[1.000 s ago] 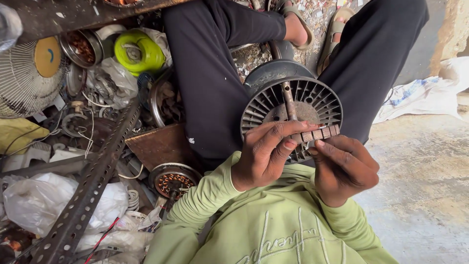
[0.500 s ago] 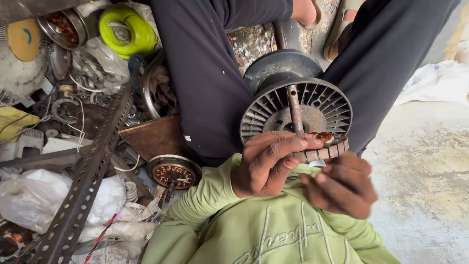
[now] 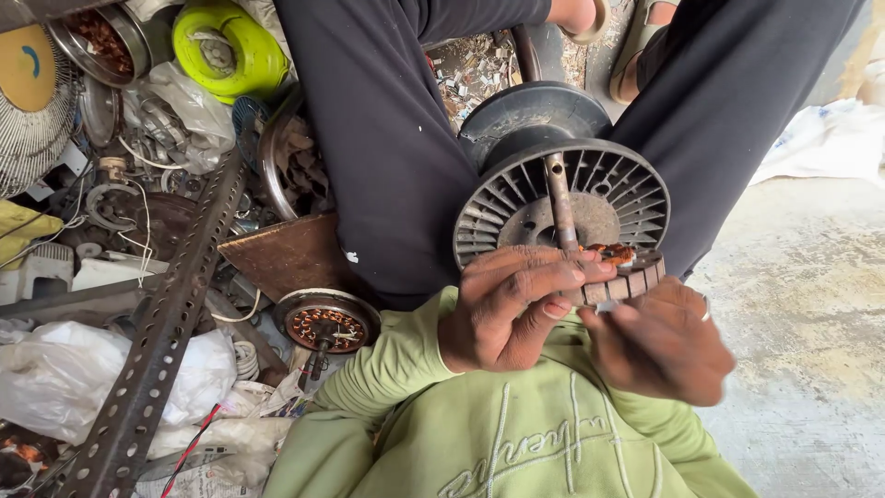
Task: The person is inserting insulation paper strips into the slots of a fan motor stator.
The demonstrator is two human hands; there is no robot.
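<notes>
A grey slotted motor stator point(image 3: 516, 198) with a rusty centre shaft point(image 3: 559, 198) rests between my black-trousered legs, in front of a dark round housing point(image 3: 530, 111). My left hand point(image 3: 507, 309) grips its near rim, fingers stretched over the slots beside a tuft of copper wire point(image 3: 610, 251). Blurred, my right hand point(image 3: 662, 346) sits against the rim's lower right with fingers curled. What it grips is hidden. Both sleeves are light green.
A perforated steel angle bar point(image 3: 157, 350) slants across the left. Around it lie a small copper-wound rotor point(image 3: 324, 323), a brown board point(image 3: 281, 254), a lime-green bowl point(image 3: 229, 51), a fan guard point(image 3: 32, 120), plastic bags and wire. Bare concrete floor point(image 3: 811, 304) lies to the right.
My left fingers have stretched further right along the rim. My right hand has dropped slightly lower and gone blurry. The view has shifted a little toward the stator.
</notes>
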